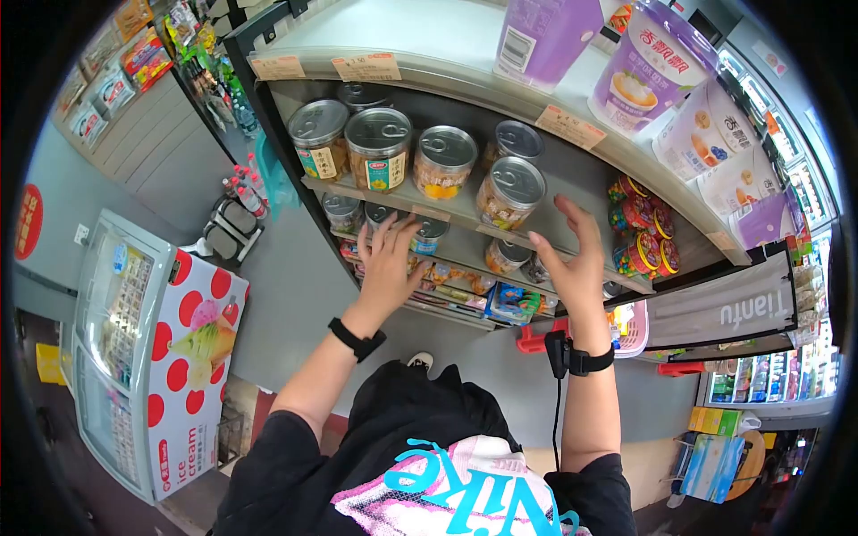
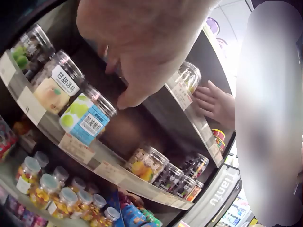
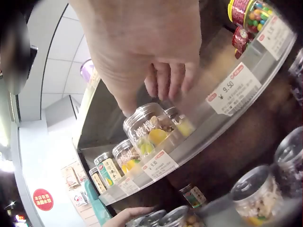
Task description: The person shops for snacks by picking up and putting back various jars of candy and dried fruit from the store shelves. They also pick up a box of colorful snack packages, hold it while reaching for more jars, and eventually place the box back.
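My left hand (image 1: 386,268) reaches in at the lower shelf, fingers spread and slightly bent. In the left wrist view its thumb is right beside the metal lid of a clear jar with a green-and-blue label (image 2: 86,117). A jar with a peach-coloured label (image 2: 56,85) stands just left of that one. My right hand (image 1: 579,255) is raised at the upper shelf's edge, thumb and fingers wide apart. Near its thumb is a clear lidded jar of dried fruit (image 1: 511,193), upright on the shelf. In the right wrist view the thumb tip overlaps this jar's rim (image 3: 144,111).
More pull-ring jars (image 1: 379,147) line the upper shelf to the left. Tubs of coloured candy (image 1: 638,254) stand at its right end. Large purple-and-white cups (image 1: 648,71) stand on the top shelf. Price tags (image 3: 233,90) run along the shelf edges. An ice cream freezer (image 1: 192,375) is at left.
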Available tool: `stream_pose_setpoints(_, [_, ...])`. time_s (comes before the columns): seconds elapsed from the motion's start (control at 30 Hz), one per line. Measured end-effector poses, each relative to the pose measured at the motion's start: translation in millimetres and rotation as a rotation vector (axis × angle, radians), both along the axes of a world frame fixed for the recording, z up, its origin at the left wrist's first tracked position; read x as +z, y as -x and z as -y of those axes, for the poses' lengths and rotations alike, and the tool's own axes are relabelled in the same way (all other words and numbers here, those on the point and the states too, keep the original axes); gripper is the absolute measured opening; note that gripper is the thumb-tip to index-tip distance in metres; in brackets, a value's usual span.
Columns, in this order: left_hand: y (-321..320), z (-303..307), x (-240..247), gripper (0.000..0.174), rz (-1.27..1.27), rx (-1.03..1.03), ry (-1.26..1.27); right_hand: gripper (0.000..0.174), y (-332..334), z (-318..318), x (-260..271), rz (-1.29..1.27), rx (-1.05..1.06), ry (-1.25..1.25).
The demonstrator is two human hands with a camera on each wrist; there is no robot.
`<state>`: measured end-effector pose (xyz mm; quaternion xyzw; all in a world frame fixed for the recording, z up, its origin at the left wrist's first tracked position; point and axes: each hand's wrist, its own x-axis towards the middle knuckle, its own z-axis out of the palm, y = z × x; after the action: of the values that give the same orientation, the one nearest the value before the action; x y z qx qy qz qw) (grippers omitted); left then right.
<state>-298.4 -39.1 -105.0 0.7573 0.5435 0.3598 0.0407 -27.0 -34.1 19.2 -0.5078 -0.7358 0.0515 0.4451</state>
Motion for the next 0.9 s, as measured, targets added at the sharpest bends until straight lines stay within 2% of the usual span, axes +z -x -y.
stream_pose_setpoints(0.03, [0.9, -8.4, 1.1, 0.071, -0.013, -0.027, -0.022, 0.057, -2.8, 8.2, 0.6, -0.003, -0.003, 0.005])
stream_pose_setpoints(0.1, [0.5, -22.4, 5.0, 0.07, -0.071, -0.034, -0.018, 0.031, -7.8, 26.8, 0.6, -0.068, -0.013, 0.159])
stream_pose_setpoints(0.13, [-1.8, -29.4, 6.2, 0.07, -0.09, -0.071, -0.033, 0.016, -6.7, 35.6, -1.0, -0.104, 0.006, 0.133])
stream_pose_setpoints(0.2, [-12.5, -37.0, 6.9, 0.07, -0.11, -0.117, -0.05, 0.013, -12.7, 50.5, -12.0, -0.104, 0.025, 0.191])
stream_pose_setpoints(0.23, [-23.3, -39.2, 6.0, 0.068, -0.145, -0.187, 0.02, 0.01, -16.8, 57.7, -20.5, -0.102, 0.05, 0.249])
stream_pose_setpoints(0.27, [-35.0, -40.6, 4.7, 0.067, -0.179, -0.255, 0.09, 0.01, -24.1, 64.7, -33.3, -0.102, 0.047, 0.249])
stream_pose_setpoints(0.3, [-48.1, -40.7, 3.8, 0.067, -0.179, -0.258, 0.089, 0.01, -33.7, 70.8, -49.8, -0.137, 0.031, 0.353])
stream_pose_setpoints(0.33, [-62.9, -40.2, 2.7, 0.065, -0.125, -0.357, 0.097, 0.012, -38.7, 76.5, -61.0, -0.17, 0.015, 0.457])
stream_pose_setpoints(0.37, [-76.4, -40.7, 1.0, 0.064, -0.07, -0.456, 0.104, 0.012, -42.1, 82.1, -69.7, -0.17, 0.013, 0.455])
stream_pose_setpoints(0.43, [-101.9, -46.2, -15.8, 0.063, -0.055, -0.428, 0.092, 0.019, -46.6, 93.8, -78.8, -0.291, -0.025, 0.582])
stream_pose_setpoints(0.5, [-120.0, -55.4, -33.1, 0.062, -0.038, -0.403, 0.078, 0.022, -46.8, 104.3, -82.9, -0.293, -0.031, 0.57])
stream_pose_setpoints(0.57, [-132.3, -68.7, -39.9, 0.063, -0.017, -0.391, 0.297, 0.021, -49.8, 112.5, -90.5, -0.413, -0.039, 0.654])
stream_pose_setpoints(0.6, [-135.4, -71.1, -37.4, 0.063, -0.015, -0.393, 0.291, 0.021, -52.8, 116.0, -95.2, -0.392, -0.043, 0.64])
stream_pose_setpoints(0.67, [-138.4, -76.1, -32.5, 0.065, 0.013, -0.418, 0.438, 0.021, -56.1, 123.0, -102.5, -0.416, -0.057, 0.644])
stream_pose_setpoints(0.77, [-133.8, -70.5, -33.4, 0.065, 0.13, -0.482, 0.306, 0.021, -58.0, 130.3, -102.3, -0.429, -0.067, 0.656])
stream_pose_setpoints(0.8, [-133.3, -63.8, -40.0, 0.068, 0.068, -0.395, 0.221, 0.018, -60.0, 131.5, -104.3, -0.436, -0.084, 0.673])
stream_pose_setpoints(0.87, [-121.5, -40.9, -16.8, 0.073, 0.145, -0.423, 0.231, 0.02, -63.1, 131.8, -109.0, -0.444, -0.1, 0.692])
stream_pose_setpoints(0.9, [-114.3, -28.5, -2.6, 0.078, 0.225, -0.452, 0.24, 0.033, -64.8, 130.9, -112.0, -0.372, -0.107, 0.633])
